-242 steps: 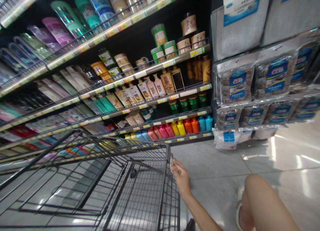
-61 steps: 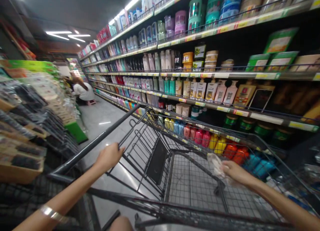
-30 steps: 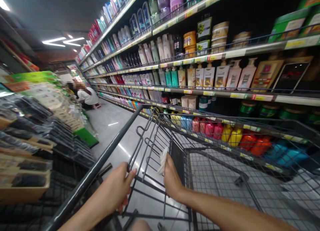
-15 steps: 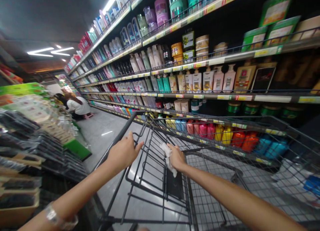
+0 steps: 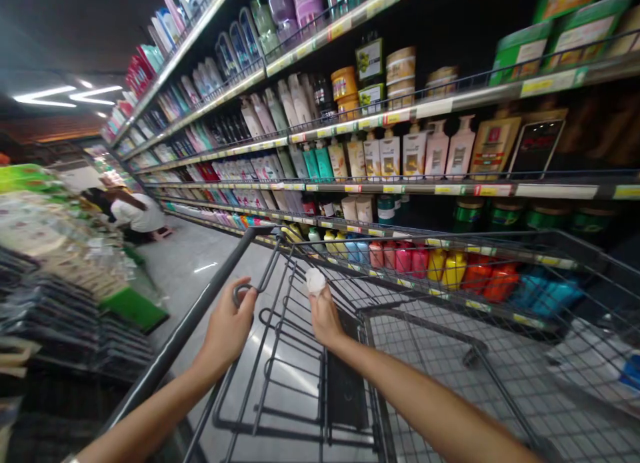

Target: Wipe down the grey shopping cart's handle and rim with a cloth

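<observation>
A dark wire shopping cart [image 5: 380, 383] stands in front of me. At its handle side, my left hand [image 5: 227, 326] has thumb and fingers closed around a wire loop [image 5: 244, 291] of the fold-down seat frame. My right hand [image 5: 325, 316] holds a crumpled white tissue [image 5: 315, 281] at its fingertips, above the seat's wire bars. The cart's handle bar [image 5: 200, 303] runs along the left of my left hand.
Shelves with bottles and jars [image 5: 390, 156] rise beyond the cart. To the left are stacked packaged goods [image 5: 55, 276]. A person in a white top [image 5: 137, 209] crouches farther down the aisle. A white and blue item [image 5: 590, 356] shows through the mesh at right.
My left hand has gone from fingers apart to closed around the wire loop. My right hand has shifted left and slightly up, the tissue now more bunched. The cart's seat frame has swung leftward in view.
</observation>
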A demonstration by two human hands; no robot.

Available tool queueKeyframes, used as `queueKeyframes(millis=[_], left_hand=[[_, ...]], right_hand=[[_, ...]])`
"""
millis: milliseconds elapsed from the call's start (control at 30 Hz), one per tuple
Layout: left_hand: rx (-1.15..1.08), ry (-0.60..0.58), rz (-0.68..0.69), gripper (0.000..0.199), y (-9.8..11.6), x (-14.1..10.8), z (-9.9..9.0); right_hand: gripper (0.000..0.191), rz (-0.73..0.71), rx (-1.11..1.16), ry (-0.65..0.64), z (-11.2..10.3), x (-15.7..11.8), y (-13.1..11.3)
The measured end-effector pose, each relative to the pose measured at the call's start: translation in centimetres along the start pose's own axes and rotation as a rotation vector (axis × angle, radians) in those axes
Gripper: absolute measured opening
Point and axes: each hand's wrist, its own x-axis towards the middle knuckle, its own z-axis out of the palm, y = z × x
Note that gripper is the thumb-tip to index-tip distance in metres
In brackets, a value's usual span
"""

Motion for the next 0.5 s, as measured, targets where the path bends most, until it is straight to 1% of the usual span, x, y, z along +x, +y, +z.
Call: queueKeyframes(millis=[33, 100, 200, 300, 433, 500], left_hand=[[-0.03, -0.025, -0.009, 0.055, -0.1, -0.1, 0.1], [-0.057, -0.055, -0.017, 0.054, -0.1, -0.1, 0.1], [-0.048, -0.023, 0.0, 0.049, 0.0, -0.1, 0.1], [-0.037, -0.004, 0.013, 0.047, 0.2, -0.1, 0.1], [-0.041, -0.035, -0.001, 0.046, 0.5, -0.3, 0.2], [-0.058, -0.043, 0.009, 0.044, 0.4, -0.4, 0.3]], right_hand=[[0.037, -0.018, -0.02, -0.003, -0.2, -0.6, 0.8], [0.038, -0.012, -0.059, -0.006, -0.9, -1.7, 2.5], [0.039, 0.02, -0.115, -0.022, -2.1, -2.7, 5.1], [0.035, 0.08, -0.196, -0.024, -3.1, -3.0, 7.0], [0.032, 0.275, -0.322, -0.007, -4.3, -2.1, 7.9], [0.037, 0.282, -0.295, 0.047, -4.6, -0.7, 7.7]])
